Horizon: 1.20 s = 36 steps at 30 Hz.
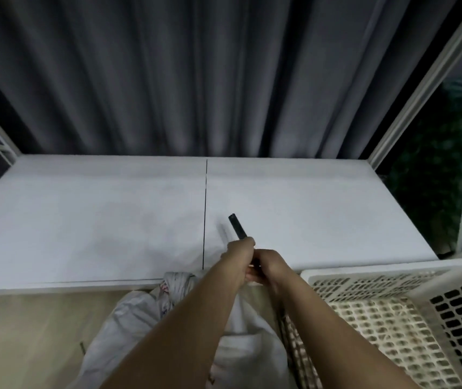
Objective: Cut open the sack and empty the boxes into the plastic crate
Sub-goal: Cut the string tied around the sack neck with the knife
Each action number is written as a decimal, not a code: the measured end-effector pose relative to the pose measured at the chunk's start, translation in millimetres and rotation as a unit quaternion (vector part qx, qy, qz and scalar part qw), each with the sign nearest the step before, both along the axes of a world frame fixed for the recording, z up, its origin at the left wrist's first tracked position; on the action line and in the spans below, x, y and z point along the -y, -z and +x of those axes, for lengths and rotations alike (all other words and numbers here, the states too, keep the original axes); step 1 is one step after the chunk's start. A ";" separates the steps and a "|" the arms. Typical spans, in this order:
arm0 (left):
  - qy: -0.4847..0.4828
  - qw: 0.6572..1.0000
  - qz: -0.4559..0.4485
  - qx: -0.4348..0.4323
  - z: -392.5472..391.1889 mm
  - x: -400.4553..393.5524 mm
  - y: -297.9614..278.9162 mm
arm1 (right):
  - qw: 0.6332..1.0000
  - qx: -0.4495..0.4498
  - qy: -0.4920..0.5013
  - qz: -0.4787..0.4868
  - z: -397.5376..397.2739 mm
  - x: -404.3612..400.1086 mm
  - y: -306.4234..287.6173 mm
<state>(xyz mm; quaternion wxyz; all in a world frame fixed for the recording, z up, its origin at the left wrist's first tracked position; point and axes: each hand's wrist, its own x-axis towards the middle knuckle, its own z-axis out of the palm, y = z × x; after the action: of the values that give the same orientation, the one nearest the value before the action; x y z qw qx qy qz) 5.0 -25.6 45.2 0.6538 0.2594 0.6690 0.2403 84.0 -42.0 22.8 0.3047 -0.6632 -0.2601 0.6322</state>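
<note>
My left hand [240,249] grips a black cutter [237,227] whose dark end sticks up and away over the front edge of the white table. Touching it from the right, my right hand [268,265] curls its fingers round the cutter's lower end. No blade shows. The white sack [140,315] stands on the floor under my forearms, its tied, bunched top [177,279] just left of my hands. A cream plastic crate [392,279] with perforated walls sits to the right of the sack. No boxes are visible.
The white table [98,220] spans the view, with a dark seam down its middle. Grey curtains hang behind it. White metal frame posts [420,88] rise at the right, and the tan floor [27,332] shows at lower left.
</note>
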 end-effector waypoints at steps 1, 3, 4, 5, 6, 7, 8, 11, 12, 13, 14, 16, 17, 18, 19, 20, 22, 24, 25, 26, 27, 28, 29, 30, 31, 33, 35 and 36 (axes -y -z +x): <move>-0.003 1.000 0.007 -0.010 1.6 1.2 -1.7 | 1.000 -0.009 -0.002 0.017 1.0 9.8 -16.2; -0.004 0.999 0.024 -0.033 3.8 0.1 5.7 | 0.998 -0.029 0.003 0.049 0.6 28.9 -44.0; 0.007 0.999 0.040 -0.037 4.0 6.2 -1.8 | 0.997 -0.045 0.005 0.067 0.6 40.1 -57.2; 0.014 0.997 0.064 -0.039 4.2 16.3 -16.0 | 0.994 -0.067 0.008 0.087 0.2 51.7 -70.4; 0.012 0.994 0.092 -0.050 3.3 27.4 -28.2 | 0.991 -0.089 0.009 0.105 -1.0 64.2 -82.1; 0.013 0.990 0.127 -0.063 0.1 39.0 -41.1 | 0.987 -0.108 0.008 0.118 -2.5 75.0 -90.7; 0.011 0.984 0.161 -0.070 -3.5 53.1 -53.8 | 0.984 -0.126 0.007 0.125 -3.1 87.3 -98.5; 0.012 0.969 0.247 -0.011 -21.1 114.1 -100.3 | 0.969 -0.216 0.021 0.121 -2.6 130.8 -122.0; 0.005 0.967 0.253 0.032 -27.4 131.1 -111.0 | 0.962 -0.246 0.016 0.118 -1.8 143.5 -127.7; 0.013 0.965 0.252 0.068 -34.1 147.6 -118.3 | 0.956 -0.271 0.006 0.115 -1.4 157.9 -133.9; 0.035 0.964 0.248 0.094 -40.4 162.4 -123.4 | 0.951 -0.288 -0.010 0.114 -1.1 171.3 -138.8; 0.071 0.959 0.249 0.120 -50.8 185.4 -125.3 | 0.942 -0.312 -0.048 0.115 -2.6 193.0 -140.4; 0.085 0.956 0.250 0.125 -55.0 193.5 -125.0 | 0.938 -0.321 -0.065 0.114 -4.5 200.9 -140.6; 0.092 0.956 0.248 0.130 -58.8 201.0 -124.5 | 0.936 -0.323 -0.078 0.113 -6.2 208.1 -140.0; 0.095 0.954 0.249 0.136 -62.1 207.6 -124.3 | 0.934 -0.324 -0.092 0.116 -7.4 213.3 -140.0; 0.099 0.952 0.252 0.141 -65.5 212.8 -122.1 | 0.933 -0.318 -0.104 0.129 -8.1 216.6 -139.8; 0.091 0.951 0.256 0.148 -70.7 218.0 -120.2 | 0.934 -0.298 -0.113 0.162 -9.4 219.5 -138.0; 0.082 0.950 0.261 0.151 -76.0 217.7 -119.3 | 0.934 -0.289 -0.109 0.179 -11.2 218.5 -135.4; 0.079 0.949 0.261 0.157 -79.3 217.2 -119.5 | 0.935 -0.284 -0.112 0.182 -12.4 218.0 -134.5; 0.074 0.948 0.260 0.168 -82.8 216.3 -119.2 | 0.936 -0.276 -0.118 0.186 -14.0 217.5 -133.0; 0.071 0.946 0.259 0.181 -86.1 215.9 -119.2 | 0.936 -0.266 -0.126 0.192 -15.8 217.8 -131.3; 0.072 0.944 0.262 0.187 -89.3 214.6 -117.8 | 0.937 -0.255 -0.132 0.199 -17.5 217.9 -128.3; 0.075 0.941 0.266 0.195 -91.8 213.7 -117.6 | 0.937 -0.245 -0.138 0.206 -18.5 218.4 -126.7; 0.080 0.938 0.269 0.204 -93.6 213.3 -117.6 | 0.938 -0.231 -0.143 0.215 -19.0 219.0 -125.8; 0.084 0.936 0.269 0.213 -94.7 213.1 -116.9 | 0.940 -0.215 -0.146 0.222 -19.1 219.5 -125.4; 0.095 0.934 0.269 0.217 -94.7 212.9 -113.2 | 0.946 -0.182 -0.145 0.225 -18.0 220.5 -125.3; 0.100 0.935 0.267 0.213 -95.9 212.5 -109.2 | 0.951 -0.162 -0.143 0.221 -17.8 221.4 -124.1; 0.097 0.935 0.260 0.220 -97.0 212.3 -108.0 | 0.952 -0.156 -0.146 0.220 -18.3 222.0 -123.7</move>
<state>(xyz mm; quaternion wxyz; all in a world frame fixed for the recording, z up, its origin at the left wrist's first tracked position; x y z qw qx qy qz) -92.0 -237.9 153.2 0.7144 0.4247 0.3938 0.3928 65.7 -264.0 146.4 0.3842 -0.4277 -0.4364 0.6922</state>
